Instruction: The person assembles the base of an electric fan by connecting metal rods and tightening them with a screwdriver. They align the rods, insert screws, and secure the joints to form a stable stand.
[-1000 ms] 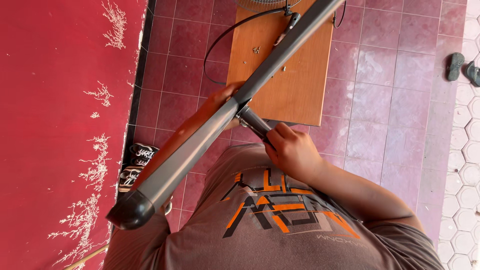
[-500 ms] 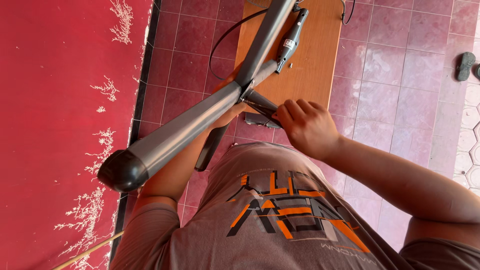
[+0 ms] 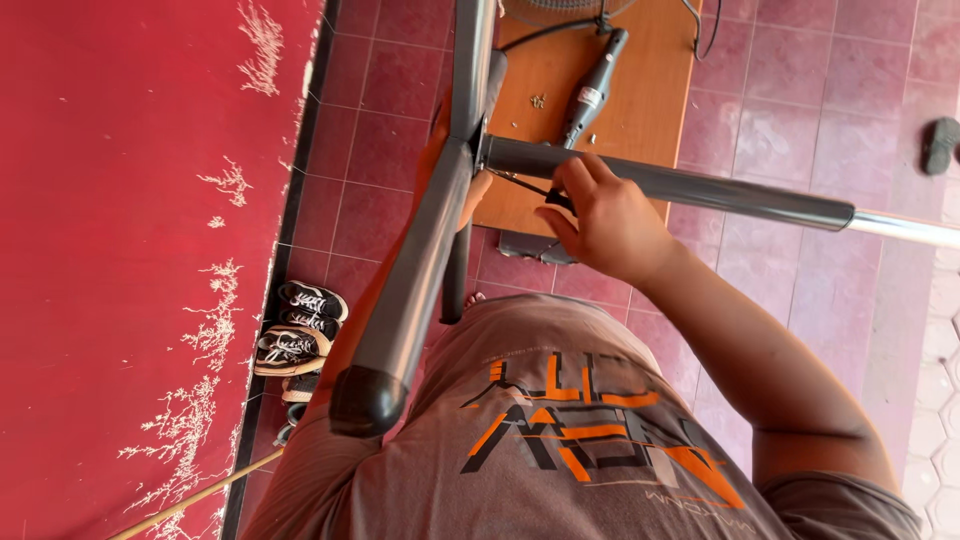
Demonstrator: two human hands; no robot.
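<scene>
I hold a grey metal stand in front of my chest. Its long leg (image 3: pixel 410 290) runs from the top of the view down to a black end cap (image 3: pixel 365 400). A grey pole (image 3: pixel 690 190) sticks out to the right from the joint and ends in a chrome tube (image 3: pixel 905 228). My left hand (image 3: pixel 470 195) is mostly hidden behind the leg and grips the stand at the joint. Just under the pole, my right hand (image 3: pixel 605 225) pinches a thin screwdriver (image 3: pixel 545 192), whose tip points at the joint.
A wooden table (image 3: pixel 650 110) stands on the pink tiled floor, with a grey rotary tool (image 3: pixel 592 88), a black cable and loose screws (image 3: pixel 538 100) on it. Black-and-white shoes (image 3: pixel 300 330) lie by the red surface (image 3: pixel 130 250) at left. One sandal (image 3: pixel 940 142) lies far right.
The stand has turned: the leg now points nearly straight down and the pole swings out to the right. My right hand has left the pole and holds the screwdriver at the joint.
</scene>
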